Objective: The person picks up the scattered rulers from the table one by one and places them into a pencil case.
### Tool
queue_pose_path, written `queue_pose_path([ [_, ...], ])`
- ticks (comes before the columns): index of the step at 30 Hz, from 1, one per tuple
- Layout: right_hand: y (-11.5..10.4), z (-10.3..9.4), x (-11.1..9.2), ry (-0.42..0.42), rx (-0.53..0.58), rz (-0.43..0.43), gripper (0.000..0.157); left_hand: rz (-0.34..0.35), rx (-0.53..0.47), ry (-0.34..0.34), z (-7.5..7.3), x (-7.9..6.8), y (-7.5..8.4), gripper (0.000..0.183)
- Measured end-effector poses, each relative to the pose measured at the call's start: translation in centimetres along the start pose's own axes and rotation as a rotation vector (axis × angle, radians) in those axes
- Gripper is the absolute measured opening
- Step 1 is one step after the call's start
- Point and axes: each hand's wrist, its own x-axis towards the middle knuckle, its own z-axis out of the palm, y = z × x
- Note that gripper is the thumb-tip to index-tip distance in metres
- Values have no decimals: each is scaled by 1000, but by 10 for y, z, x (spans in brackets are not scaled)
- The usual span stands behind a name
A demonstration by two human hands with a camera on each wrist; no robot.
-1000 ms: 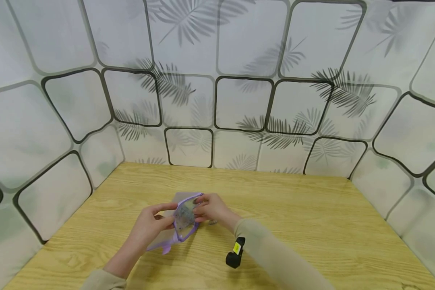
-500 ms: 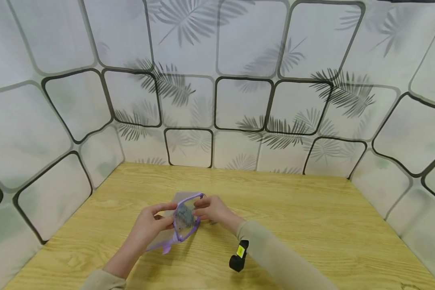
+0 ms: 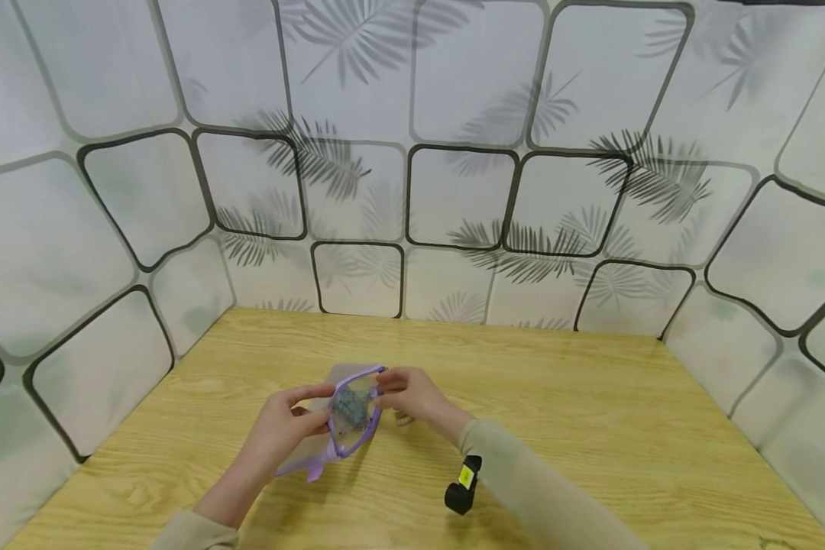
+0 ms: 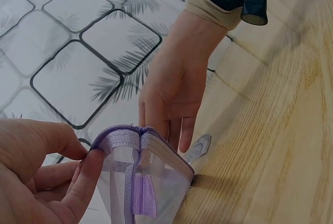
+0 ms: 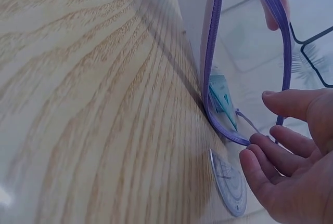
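A see-through mesh zip pouch with purple trim (image 3: 371, 434) lies on the table, its mouth spread wide. My left hand (image 3: 285, 420) pinches the near-left side of its rim between thumb and fingers, also clear in the left wrist view. At the mouth's right side is my right hand (image 3: 412, 393), fingers loosely bent around the purple edge (image 5: 285, 52). A gap separates its thumb from its fingers, and nothing shows between them. Inside the pouch sits a teal-and-pale thing (image 5: 222, 99) of unclear kind. Just outside the mouth, a clear half-round protractor (image 5: 229, 183) lies on the table.
The wood-grain table (image 3: 557, 428) extends to both sides and behind the pouch. A patterned curtain (image 3: 461, 198) with leaf prints surrounds its back and sides. A black wrist camera (image 3: 462, 489) sticks out from the right sleeve.
My right hand has drawn back from inside the pouch mouth to its right edge, uncovering more of the teal thing and the protractor. My left hand and the pouch stay in place.
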Motion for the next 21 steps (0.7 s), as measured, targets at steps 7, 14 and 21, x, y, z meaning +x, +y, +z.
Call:
queue_pose_path([
  [7,2,-6,-1,7,-26,-29,46,4,3,-4,0,0,1,40],
  [14,7,-12,1,22,-28,-36,45,3,-3,-1,0,-1,2,40],
  [21,10,-18,2,32,-46,-40,46,4,-2,-4,0,-1,2,40],
])
